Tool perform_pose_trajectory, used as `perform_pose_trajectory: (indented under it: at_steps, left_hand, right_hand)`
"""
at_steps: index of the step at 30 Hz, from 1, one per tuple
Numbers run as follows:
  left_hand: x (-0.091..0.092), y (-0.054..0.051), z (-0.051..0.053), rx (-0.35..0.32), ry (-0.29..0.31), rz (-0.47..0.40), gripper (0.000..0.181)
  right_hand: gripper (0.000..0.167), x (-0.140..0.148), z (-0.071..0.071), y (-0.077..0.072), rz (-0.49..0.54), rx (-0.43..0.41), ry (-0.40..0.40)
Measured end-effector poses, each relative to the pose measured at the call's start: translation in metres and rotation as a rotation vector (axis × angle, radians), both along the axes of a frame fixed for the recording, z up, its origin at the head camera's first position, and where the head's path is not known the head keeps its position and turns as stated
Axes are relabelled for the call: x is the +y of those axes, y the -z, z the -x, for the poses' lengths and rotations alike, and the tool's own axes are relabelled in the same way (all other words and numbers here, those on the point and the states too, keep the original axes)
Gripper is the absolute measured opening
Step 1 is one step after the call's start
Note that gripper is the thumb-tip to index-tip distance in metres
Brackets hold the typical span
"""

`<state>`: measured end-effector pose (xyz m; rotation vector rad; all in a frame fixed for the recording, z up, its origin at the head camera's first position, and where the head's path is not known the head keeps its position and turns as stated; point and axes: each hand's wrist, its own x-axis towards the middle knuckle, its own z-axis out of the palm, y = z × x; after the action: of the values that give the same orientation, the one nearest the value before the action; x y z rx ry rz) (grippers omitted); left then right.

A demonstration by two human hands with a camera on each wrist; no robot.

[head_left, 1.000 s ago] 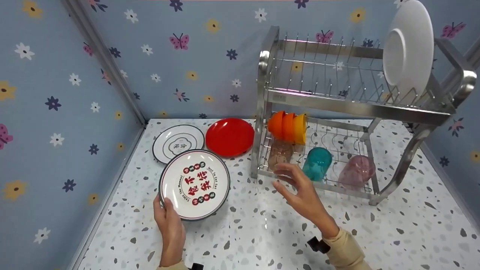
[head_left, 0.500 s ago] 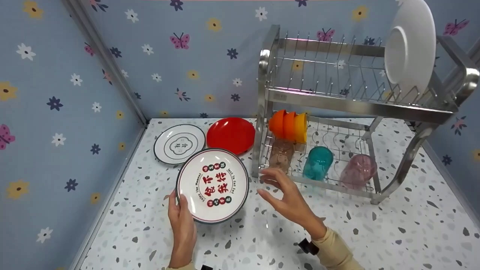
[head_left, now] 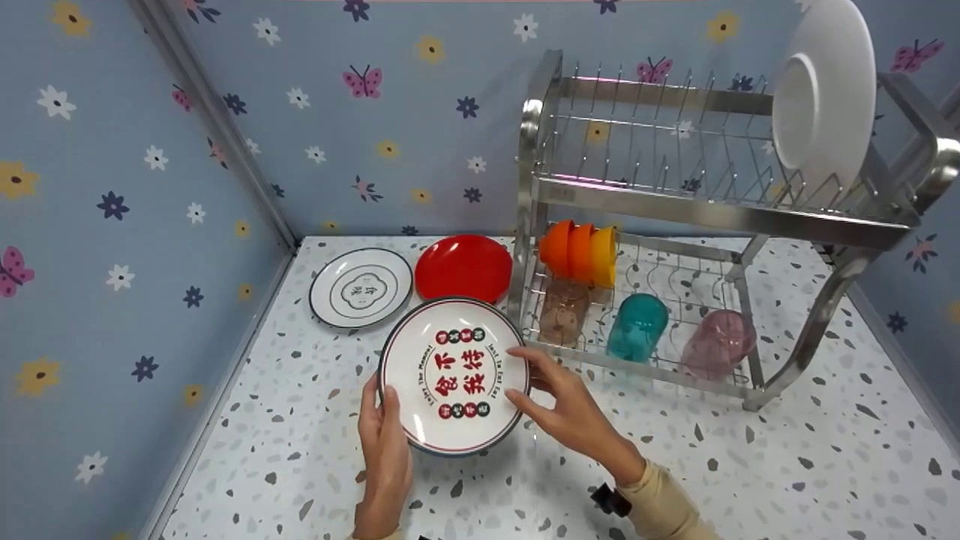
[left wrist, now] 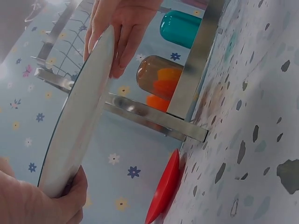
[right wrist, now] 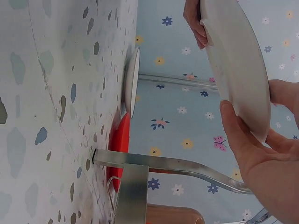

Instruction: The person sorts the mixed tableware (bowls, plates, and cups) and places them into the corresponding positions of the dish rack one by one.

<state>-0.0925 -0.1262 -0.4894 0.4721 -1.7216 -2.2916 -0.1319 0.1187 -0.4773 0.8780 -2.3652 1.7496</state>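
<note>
A white plate point(head_left: 457, 431) with red Chinese characters and a dark rim is held above the counter, its printed face turned up toward the head camera. My left hand point(head_left: 386, 450) grips its left edge, thumb on top and fingers beneath. At the opposite edge my right hand point(head_left: 574, 412) pinches the rim, its thumb and fingers on either side of the plate. The left wrist view has the plate point(left wrist: 79, 116) edge-on between both hands. In the right wrist view, the plate's pale underside point(right wrist: 238, 60) faces the camera.
On the counter behind lie a white patterned plate point(head_left: 330, 304) and a red plate point(head_left: 463, 266). A metal dish rack point(head_left: 720, 206) on the right bears a large white plate point(head_left: 840, 97) above; orange and yellow bowls point(head_left: 577, 255), brown, teal point(head_left: 637, 330) and pink cups point(head_left: 720, 341) are below.
My left hand has carried the white printed plate to the right. My right hand has moved slightly left and now takes hold of the plate's right edge.
</note>
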Motion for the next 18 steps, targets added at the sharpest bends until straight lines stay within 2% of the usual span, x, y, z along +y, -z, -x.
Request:
perform_pose_trajectory:
  at_steps: [10, 14, 18]
  left_hand:
    - [0.004, -0.019, -0.006, 0.077, 0.052, 0.027, 0.046]
    - [0.006, -0.029, -0.008, 0.072, 0.083, 0.042, 0.048]
    - [0.011, -0.037, -0.010, 0.060, 0.096, 0.041, 0.048]
  right_hand:
    - [0.055, 0.009, -0.006, 0.000, -0.106, 0.074, 0.059]
    - [0.056, 0.012, -0.011, 0.001, -0.216, 0.151, 0.115]
    - [0.068, 0.015, -0.017, 0.003, -0.294, 0.215, 0.128]
